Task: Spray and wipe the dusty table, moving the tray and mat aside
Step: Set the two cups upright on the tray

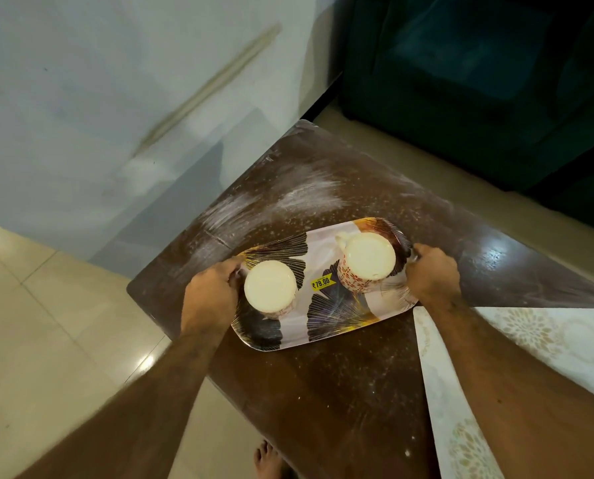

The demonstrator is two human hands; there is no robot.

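Melamine tray [326, 307] sits on the dusty table [323, 392] – left hand [211, 293] and right hand [432, 276] curl round its short ends. Tilting risks toppling both mugs [366, 262] between the fingers.

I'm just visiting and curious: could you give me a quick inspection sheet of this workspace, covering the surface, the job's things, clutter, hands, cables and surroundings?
Surface: dark brown table, streaked and speckled with white dust.
Job's things: patterned tray on the table, bearing a yellow price sticker; pale patterned mat at the right. No spray or cloth seen.
Clutter: two mugs on the tray.
Hands: left hand grips the tray's left end; right hand grips its right end.
Cables: nothing seen.
Surroundings: tiled floor, pale wall, dark green sofa, a bare foot below.
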